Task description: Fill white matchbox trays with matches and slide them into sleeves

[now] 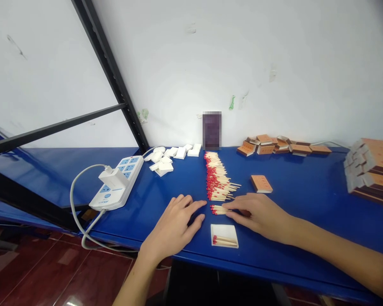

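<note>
A small bunch of red-headed matches (215, 209) lies on the blue table, apart from the larger pile. The thumb and fingers of my right hand (258, 212) are closed around the bare stick ends of that bunch. To its left, my left hand (178, 221) rests by the red heads, thumb and forefinger apart and nothing between them. Just in front is a white matchbox tray (225, 230) with several matches (225, 241) along its near side. Beyond the hands, a long pile of matches (215, 180) runs toward the wall, heads mostly to the left.
White trays (161, 161) are heaped at the back left, near a power strip (127, 178) with a cable. An orange matchbox (261, 184) lies to the right, with more matchbox sleeves (274, 144) behind. Stacked matchboxes (376, 170) stand far right. A black metal frame (115, 80) rises left.
</note>
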The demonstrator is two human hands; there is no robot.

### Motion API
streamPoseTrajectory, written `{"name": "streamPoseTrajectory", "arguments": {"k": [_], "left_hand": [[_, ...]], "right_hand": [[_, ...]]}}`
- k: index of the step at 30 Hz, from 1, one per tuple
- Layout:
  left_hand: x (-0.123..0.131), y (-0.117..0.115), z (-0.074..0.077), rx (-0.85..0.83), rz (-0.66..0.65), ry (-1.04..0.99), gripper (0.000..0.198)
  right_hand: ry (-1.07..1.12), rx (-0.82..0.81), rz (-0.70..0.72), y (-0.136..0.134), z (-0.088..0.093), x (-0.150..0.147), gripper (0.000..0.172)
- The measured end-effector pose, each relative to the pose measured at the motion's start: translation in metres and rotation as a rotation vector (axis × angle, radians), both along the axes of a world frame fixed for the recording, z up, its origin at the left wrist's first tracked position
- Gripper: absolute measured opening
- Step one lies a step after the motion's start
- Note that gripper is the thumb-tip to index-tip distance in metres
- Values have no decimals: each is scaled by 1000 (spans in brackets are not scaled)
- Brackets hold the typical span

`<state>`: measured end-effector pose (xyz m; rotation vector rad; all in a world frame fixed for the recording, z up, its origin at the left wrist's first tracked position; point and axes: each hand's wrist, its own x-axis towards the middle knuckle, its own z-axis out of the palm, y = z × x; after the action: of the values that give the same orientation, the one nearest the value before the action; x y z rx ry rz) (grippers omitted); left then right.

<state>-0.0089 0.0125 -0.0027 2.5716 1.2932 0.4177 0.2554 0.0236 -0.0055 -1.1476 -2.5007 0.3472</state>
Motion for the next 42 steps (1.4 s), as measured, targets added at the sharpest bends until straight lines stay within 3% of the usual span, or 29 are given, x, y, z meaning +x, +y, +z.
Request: {"name": "streamPoseTrajectory", "arguments": {"k": [10, 24, 36, 42], "left_hand": [[0, 1, 0, 21, -3, -3, 34], [7, 4, 4, 47, -17, 24, 35], [35, 16, 42, 70, -127, 340, 18], [47, 22, 49, 81, -171, 479, 16]], "right_hand": [[22, -92, 69, -2, 7, -1, 33], [-20, -10, 6, 1, -4, -13, 24], [-102, 118, 17, 3, -5, -12, 20], [-178, 130, 22, 1, -2, -13, 20]]}}
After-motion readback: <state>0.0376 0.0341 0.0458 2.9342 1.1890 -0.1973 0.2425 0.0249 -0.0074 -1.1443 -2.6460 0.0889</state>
